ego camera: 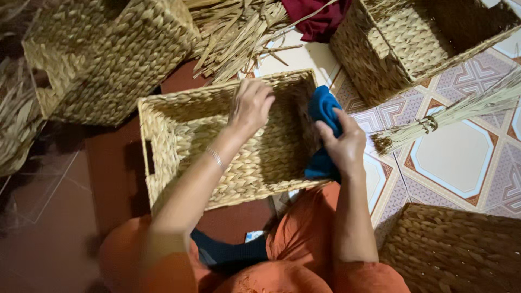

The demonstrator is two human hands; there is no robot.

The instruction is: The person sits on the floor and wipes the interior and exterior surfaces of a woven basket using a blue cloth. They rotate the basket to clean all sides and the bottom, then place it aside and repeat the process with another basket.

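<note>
Here the left hand [251, 106] grips the woven basket's [163, 135] far rim, right hand [344, 145] clutching a blue cloth [321, 106].

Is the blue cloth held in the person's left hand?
No, the right hand grips the blue cloth at the basket edge; the left hand rests on its rim.

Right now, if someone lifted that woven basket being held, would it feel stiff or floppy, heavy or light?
The woven basket probably stays fairly stiff: its walls stand square under the left hand. It is likely light for its size, being dried plaited fibre and hollow. The blue cloth in the right hand drapes, so is likely floppy.
</note>
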